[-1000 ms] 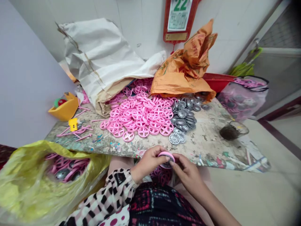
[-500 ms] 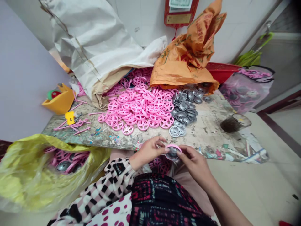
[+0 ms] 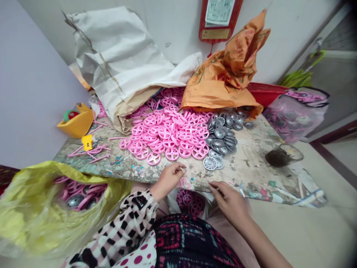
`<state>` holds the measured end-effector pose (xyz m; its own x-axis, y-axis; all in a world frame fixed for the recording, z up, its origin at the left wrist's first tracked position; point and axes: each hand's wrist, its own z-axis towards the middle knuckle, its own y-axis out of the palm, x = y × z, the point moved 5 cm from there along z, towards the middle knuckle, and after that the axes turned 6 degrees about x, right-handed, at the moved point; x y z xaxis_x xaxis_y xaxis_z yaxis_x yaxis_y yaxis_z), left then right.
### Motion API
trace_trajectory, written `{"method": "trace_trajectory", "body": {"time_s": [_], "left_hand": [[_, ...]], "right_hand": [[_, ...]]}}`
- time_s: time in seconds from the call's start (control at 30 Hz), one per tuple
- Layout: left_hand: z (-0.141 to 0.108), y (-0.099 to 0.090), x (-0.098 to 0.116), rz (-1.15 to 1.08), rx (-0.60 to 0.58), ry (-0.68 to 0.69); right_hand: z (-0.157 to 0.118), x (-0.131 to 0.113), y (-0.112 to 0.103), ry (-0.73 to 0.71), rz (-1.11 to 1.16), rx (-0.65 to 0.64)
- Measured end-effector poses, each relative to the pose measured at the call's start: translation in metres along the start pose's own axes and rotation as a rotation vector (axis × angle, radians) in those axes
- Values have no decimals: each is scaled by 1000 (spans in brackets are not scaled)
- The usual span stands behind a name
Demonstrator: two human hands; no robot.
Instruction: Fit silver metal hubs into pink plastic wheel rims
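Clock directions are taken from each hand, with twelve o'clock away from the body. The yellow bag [image 3: 25, 208], partly filled with pink and grey parts, is placed between eight and nine o'clock from the left hand [image 3: 169, 178]. The left hand is held at the near edge of the counter [image 3: 251, 156], fingers loosely curled and parted from the thumb; no part is seen in it. The pile of pink wheels [image 3: 167, 134] is located at twelve o'clock from the left hand, its front wheels just beyond the fingertips, and is nearer to that hand than to the other. Further pink wheels [image 3: 190, 203] are seen below the counter edge, at nine o'clock from the right hand [image 3: 230, 203]. The grey discs [image 3: 223, 137] are heaped against the pink pile's three o'clock side; their front pair is reached along eleven o'clock from the right hand, which is the nearer one. No long axis is presented by the round parts. The right hand is held with fingers loosely bent, no part visible in it. The glass cup [image 3: 292, 153] is positioned between one and two o'clock from it, well apart.
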<state>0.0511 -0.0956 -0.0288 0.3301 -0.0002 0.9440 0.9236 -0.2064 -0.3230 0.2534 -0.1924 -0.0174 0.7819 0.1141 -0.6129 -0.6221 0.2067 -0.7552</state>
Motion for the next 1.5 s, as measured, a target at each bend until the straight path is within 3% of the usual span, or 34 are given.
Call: {"method": "trace_trajectory", "body": {"time_s": [0.17, 0.3, 0.4, 0.57, 0.7, 0.8, 0.87, 0.97, 1.03, 1.1, 1.27, 1.5], "left_hand": [[17, 11, 15, 315, 29, 242], [32, 31, 28, 481, -19, 395], [47, 47, 28, 508, -33, 402], [64, 58, 26, 289, -37, 307], [63, 53, 29, 269, -38, 313], [55, 40, 31, 160, 26, 315], [48, 31, 27, -74, 62, 183], [33, 30, 18, -592, 3, -159], [21, 35, 19, -865, -76, -316], [10, 37, 23, -996, -109, -380], [-3, 37, 26, -955, -92, -392], [-12, 31, 34, -887, -99, -379]], "right_hand": [[42, 7, -10, -163, -400, 113], [61, 6, 3, -301, -712, 32], [67, 4, 10, -376, -779, -37], [71, 5, 12, -459, -784, -33], [70, 12, 10, -476, -688, 31], [71, 15, 1, -383, -464, 169], [74, 14, -8, -240, -218, 297], [76, 6, -11, 11, 196, 398], [76, -6, -5, 90, 369, 377], [73, -21, 2, 52, 384, 339], [58, -44, 7, -114, 214, 350], [56, -49, -1, 5, 381, 116]]}}
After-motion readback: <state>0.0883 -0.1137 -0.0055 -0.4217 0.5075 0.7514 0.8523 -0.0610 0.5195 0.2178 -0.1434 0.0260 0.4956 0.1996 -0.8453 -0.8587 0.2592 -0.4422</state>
